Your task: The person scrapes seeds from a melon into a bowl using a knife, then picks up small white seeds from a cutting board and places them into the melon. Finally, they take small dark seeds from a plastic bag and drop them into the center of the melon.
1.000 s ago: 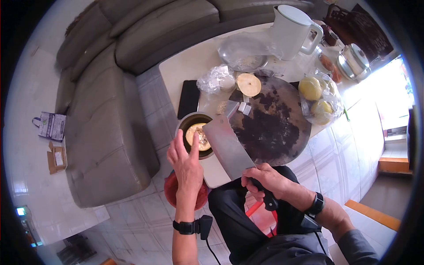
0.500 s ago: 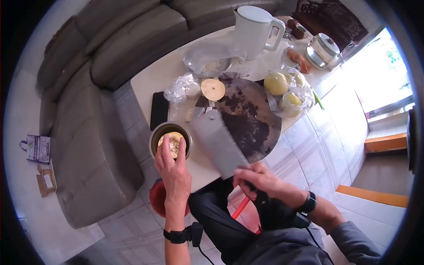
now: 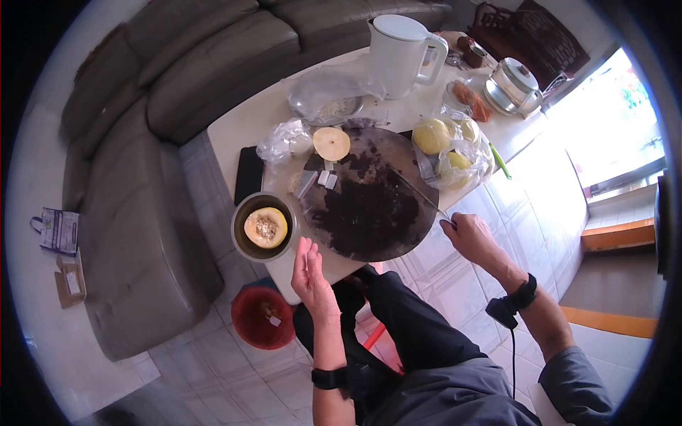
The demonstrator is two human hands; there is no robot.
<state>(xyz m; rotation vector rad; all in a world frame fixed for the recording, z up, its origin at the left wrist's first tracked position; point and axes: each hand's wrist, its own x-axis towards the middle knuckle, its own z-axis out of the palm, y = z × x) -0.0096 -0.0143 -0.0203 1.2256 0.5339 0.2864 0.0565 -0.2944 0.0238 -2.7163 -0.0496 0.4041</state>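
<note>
"Where to find the fruit half (image 3: 266, 227)?"
"In the bowl (image 3: 239, 245), left of the round board (image 3: 376, 206), seeds facing up. Beyond the left hand (image 3: 312, 278) and slightly to its left, near but apart."
"And how to describe that left hand?"
"Open, fingers held together, close to the board's near left edge."
"On the other side?"
"Right hand (image 3: 470, 238) just off the board's right edge, gripping a knife (image 3: 418, 192), blade reaching over the board. Well apart from the fruit half, across the board."
</note>
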